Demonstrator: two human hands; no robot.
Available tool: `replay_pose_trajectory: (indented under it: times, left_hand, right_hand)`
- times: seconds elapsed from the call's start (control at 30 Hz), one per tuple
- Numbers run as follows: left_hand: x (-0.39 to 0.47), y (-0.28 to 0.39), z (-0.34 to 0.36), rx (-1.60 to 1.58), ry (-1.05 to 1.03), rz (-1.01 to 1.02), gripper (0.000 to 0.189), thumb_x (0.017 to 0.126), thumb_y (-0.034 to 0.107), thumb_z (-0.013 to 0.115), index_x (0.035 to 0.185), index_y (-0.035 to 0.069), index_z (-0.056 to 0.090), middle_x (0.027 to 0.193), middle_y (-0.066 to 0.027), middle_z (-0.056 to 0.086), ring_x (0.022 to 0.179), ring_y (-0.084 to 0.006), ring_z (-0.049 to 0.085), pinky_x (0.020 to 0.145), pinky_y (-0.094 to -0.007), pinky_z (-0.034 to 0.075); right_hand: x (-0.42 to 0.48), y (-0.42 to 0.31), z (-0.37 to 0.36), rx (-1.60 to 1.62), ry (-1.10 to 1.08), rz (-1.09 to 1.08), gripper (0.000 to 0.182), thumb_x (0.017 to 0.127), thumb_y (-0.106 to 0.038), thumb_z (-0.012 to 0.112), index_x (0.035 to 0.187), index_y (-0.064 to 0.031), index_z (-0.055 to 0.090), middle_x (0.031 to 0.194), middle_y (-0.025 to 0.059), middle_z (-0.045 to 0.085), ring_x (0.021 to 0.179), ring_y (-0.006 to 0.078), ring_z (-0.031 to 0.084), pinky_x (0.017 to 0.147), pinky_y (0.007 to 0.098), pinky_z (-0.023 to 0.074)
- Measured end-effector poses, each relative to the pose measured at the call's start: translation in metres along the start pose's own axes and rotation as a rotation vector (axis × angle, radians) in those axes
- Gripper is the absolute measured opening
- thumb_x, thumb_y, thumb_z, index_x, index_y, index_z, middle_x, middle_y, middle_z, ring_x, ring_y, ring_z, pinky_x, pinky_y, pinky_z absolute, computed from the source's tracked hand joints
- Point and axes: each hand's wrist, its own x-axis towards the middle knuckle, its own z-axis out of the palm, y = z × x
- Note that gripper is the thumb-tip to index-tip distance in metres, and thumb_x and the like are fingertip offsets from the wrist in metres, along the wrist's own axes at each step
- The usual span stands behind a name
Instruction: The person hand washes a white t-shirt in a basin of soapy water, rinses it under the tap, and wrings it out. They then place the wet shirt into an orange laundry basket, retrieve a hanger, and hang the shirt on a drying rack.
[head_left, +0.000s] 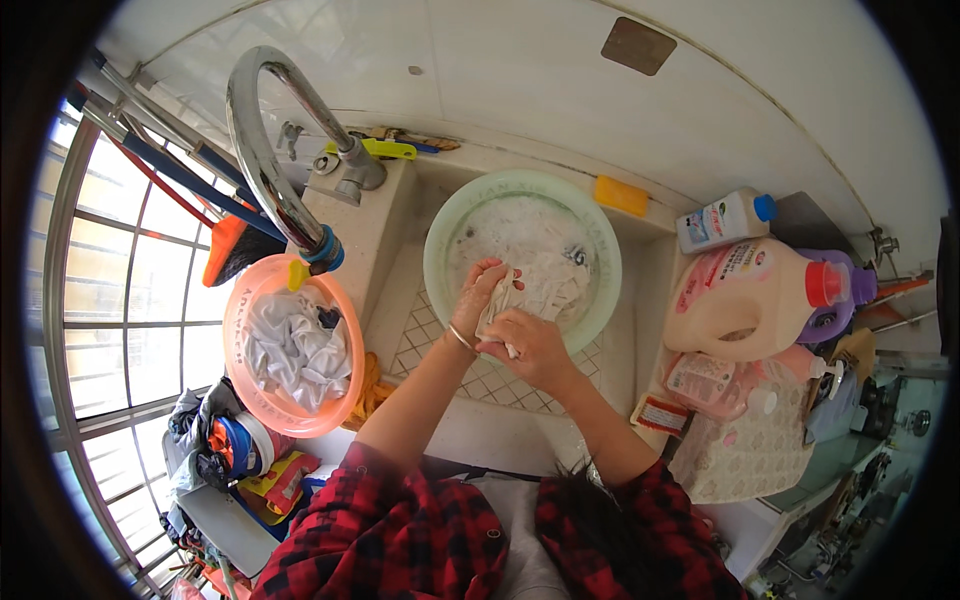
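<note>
A pale green plastic basin (598, 315) stands in a stone laundry sink (420, 405), holding sudsy water and soaked whitish cloth (559, 281). Over the basin's near side, my left hand (480, 296) grips a bunched piece of cream fabric (498, 294), palm partly turned up. My right hand (529, 349) is closed on the lower part of the same fabric, close beside the left. The fabric's upper end lies against my left fingers, and a small tip pokes out beneath my right hand. Whether it joins the cloth in the water, I cannot tell.
An orange basin (234, 352) of white wet clothes sits left, below the chrome faucet (251, 150). Detergent bottles (720, 300) crowd the right ledge, with a scrub brush (661, 415) nearer me. A yellow sponge (621, 196) rests on the back rim. Brooms (225, 247) lean by the window.
</note>
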Motion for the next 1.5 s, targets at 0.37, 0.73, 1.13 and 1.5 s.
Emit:
replay_pose_trajectory:
  times: [0.37,0.73,1.13,1.5]
  left_hand:
    - [0.037,-0.006,-0.036,0.494,0.013,0.242,0.037,0.099,0.041,0.05,0.094,0.006,0.063,0.079,-0.0036,0.06,0.071,-0.014,0.053,0.066,-0.0326,0.045]
    - [0.055,0.043,0.002,0.256,0.134,0.085,0.04,0.091,0.032,0.064,0.118,0.002,0.058,0.116,-0.0147,0.061,0.107,-0.0273,0.057,0.095,-0.0384,0.045]
    - [0.124,-0.003,-0.04,2.117,0.036,0.589,0.054,0.093,0.02,0.054,0.145,0.016,0.041,0.153,-0.0223,0.025,0.138,-0.0379,0.033,0.106,-0.0432,0.042]
    - [0.193,-0.015,-0.063,2.083,-0.161,-0.084,0.059,0.091,0.01,0.047,0.148,0.018,0.035,0.151,-0.0237,0.032,0.132,-0.0382,0.042,0.108,-0.044,0.038]
  right_hand:
    - [0.03,-0.004,0.043,-0.121,0.239,0.292,0.037,0.097,-0.033,0.049,0.083,-0.0025,0.066,0.08,0.0203,0.066,0.07,0.0379,0.063,0.064,0.0456,0.0477]
    - [0.074,0.122,-0.023,0.638,0.405,0.789,0.037,0.093,-0.039,0.062,0.108,-0.0059,0.062,0.101,0.0105,0.064,0.084,0.0222,0.061,0.076,0.0369,0.0496]
    - [0.095,0.185,0.028,-0.682,0.053,0.121,0.035,0.09,-0.014,0.055,0.125,-0.0141,0.058,0.133,0.0151,0.049,0.123,0.0351,0.05,0.101,0.0503,0.0413]
    - [0.115,0.207,0.025,-0.453,0.079,0.255,0.031,0.077,-0.003,0.067,0.107,-0.0056,0.065,0.122,0.0168,0.056,0.101,0.0346,0.061,0.088,0.0418,0.0494]
